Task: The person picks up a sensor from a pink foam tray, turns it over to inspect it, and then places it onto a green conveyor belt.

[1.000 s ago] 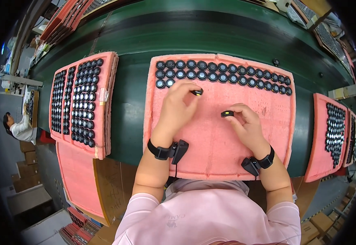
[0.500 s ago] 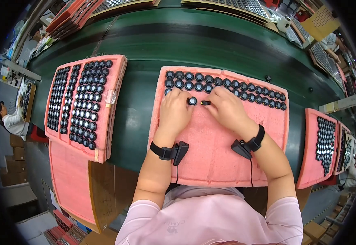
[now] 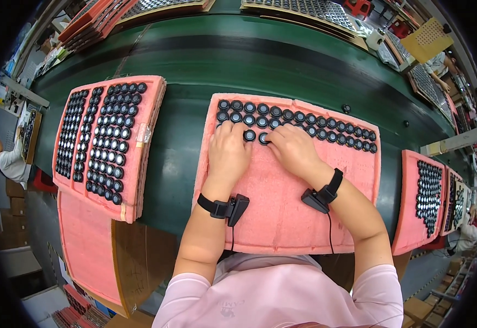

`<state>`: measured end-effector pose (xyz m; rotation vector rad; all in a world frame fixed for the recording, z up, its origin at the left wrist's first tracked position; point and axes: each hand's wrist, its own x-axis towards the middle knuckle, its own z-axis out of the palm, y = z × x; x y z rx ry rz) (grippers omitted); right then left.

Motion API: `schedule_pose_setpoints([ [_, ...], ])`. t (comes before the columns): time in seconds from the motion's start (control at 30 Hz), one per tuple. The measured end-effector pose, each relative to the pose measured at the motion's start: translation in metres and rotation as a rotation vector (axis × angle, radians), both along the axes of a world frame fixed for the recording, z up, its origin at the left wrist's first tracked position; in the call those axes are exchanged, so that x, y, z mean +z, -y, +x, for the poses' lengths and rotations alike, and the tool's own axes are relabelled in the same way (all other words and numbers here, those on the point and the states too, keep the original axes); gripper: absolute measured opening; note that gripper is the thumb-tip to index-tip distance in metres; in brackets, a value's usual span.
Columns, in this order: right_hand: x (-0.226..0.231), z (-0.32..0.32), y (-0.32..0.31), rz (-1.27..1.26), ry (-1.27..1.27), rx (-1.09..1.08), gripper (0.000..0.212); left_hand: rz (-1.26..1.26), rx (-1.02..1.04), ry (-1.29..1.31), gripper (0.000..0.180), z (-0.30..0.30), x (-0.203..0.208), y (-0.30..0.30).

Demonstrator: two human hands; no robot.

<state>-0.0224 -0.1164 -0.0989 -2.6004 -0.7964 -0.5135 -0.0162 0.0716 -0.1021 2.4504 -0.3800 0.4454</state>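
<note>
A pink foam tray (image 3: 282, 213) lies in front of me, with rows of small round black parts (image 3: 275, 111) with grey centres along its far side. My left hand (image 3: 228, 153) is bent over the left end of the third row, its fingertips closed against one black part (image 3: 249, 135). Just right of it, my right hand (image 3: 294, 150) pinches another black part (image 3: 263, 138), which sits face up. The left fingers partly cover the start of that row. Each wrist wears a black strap with a small box and a cable.
To the left, a stack of pink trays (image 3: 151, 120) carries many of the same parts. Another filled tray (image 3: 406, 218) lies at the right. Two loose parts rest on the green belt (image 3: 222, 49) beyond my tray. Other people sit at the far left and right.
My right hand has brought its part, earlier tipped on its side, left and upright beside the part at my left fingers. The whole view has shifted slightly.
</note>
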Motion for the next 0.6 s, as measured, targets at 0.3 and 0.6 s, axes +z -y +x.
schedule_pose_setpoints([
  [0.3,-0.001,0.005,-0.003,0.057,0.002,-0.025,0.011,-0.016,-0.013,0.033,0.026,0.002,-0.006,0.002],
  [0.6,0.028,0.052,0.072,0.067,-0.104,-0.295,0.019,-0.303,-0.417,-0.302,0.024,-0.019,0.005,0.02],
])
